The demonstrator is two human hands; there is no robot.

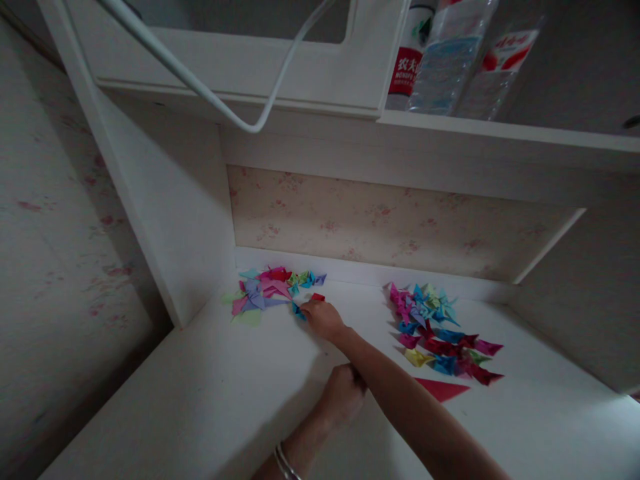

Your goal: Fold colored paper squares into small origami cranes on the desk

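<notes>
1 blue ppr fold (299,312) @ R hand (324,319)

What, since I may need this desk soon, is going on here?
A person's right hand is at a small blue folded paper beside a colorful paper cluster. The left hand is by the right forearm; whether it holds anything is hidden. More folded papers lie to the right, a red triangle nearer the person.
</notes>
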